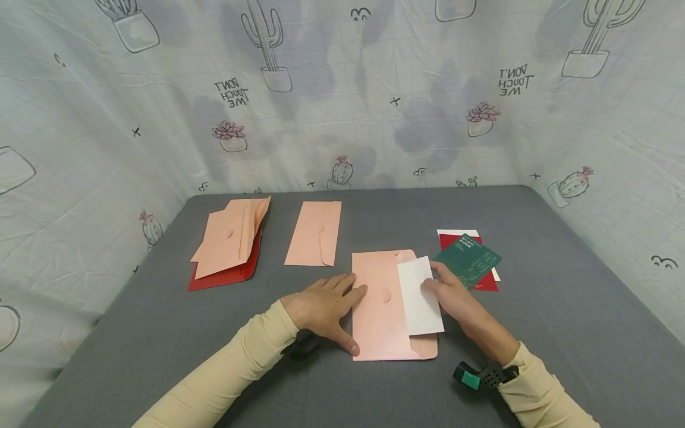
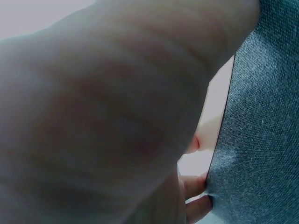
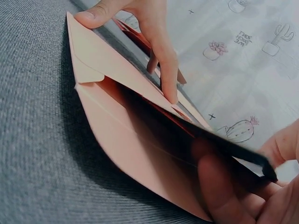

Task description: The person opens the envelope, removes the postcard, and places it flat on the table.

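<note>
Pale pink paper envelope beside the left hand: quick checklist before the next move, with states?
1. Pale pink paper envelope steadied: ok, left hand rests along its left edge, fingers spread.
2. White rectangular card gripped: ok, pinched by the right hand.
3. Envelope mouth parted: ok, gaping in the right wrist view.
4. Pink flap folded shut: not ok, lies open to the right.
5. Card fully inside: not ok, much of it shows outside.
6. Card's leading edge past the mouth: cannot tell.
</note>
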Action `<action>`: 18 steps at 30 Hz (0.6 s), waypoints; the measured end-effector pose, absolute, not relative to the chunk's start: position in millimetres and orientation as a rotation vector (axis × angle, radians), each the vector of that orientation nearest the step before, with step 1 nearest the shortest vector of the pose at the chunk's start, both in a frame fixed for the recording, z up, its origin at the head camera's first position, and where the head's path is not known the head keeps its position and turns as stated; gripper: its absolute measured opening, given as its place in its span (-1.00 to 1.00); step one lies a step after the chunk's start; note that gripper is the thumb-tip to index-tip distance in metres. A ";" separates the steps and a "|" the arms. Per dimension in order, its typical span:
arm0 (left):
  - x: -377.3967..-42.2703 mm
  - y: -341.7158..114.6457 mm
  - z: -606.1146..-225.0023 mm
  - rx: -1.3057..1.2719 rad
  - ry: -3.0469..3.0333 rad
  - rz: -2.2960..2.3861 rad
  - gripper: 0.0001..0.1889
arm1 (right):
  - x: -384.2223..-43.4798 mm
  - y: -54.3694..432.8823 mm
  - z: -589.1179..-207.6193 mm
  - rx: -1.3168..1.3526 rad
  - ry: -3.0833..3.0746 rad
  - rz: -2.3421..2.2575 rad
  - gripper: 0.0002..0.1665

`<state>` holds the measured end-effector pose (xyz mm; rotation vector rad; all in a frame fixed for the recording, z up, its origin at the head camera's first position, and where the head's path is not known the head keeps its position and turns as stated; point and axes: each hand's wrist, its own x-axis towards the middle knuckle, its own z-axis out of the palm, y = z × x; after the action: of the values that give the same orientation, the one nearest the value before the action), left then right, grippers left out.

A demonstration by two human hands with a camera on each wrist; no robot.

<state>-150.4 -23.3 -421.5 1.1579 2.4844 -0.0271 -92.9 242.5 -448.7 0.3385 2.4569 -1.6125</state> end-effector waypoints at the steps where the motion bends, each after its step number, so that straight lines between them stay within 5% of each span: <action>1: -150.5 -23.2 -421.5 1.157 2.484 -0.027 0.24 | -93.0 242.4 -448.5 0.343 2.459 -1.610 -0.24; 18: -150.8 -23.4 -421.4 1.159 2.481 -0.034 0.24 | -92.8 244.1 -448.7 0.315 2.477 -1.646 -0.18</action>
<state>-150.8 -23.4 -421.4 1.1586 2.4813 -0.0339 -92.8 244.1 -448.7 0.3149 2.4770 -1.6461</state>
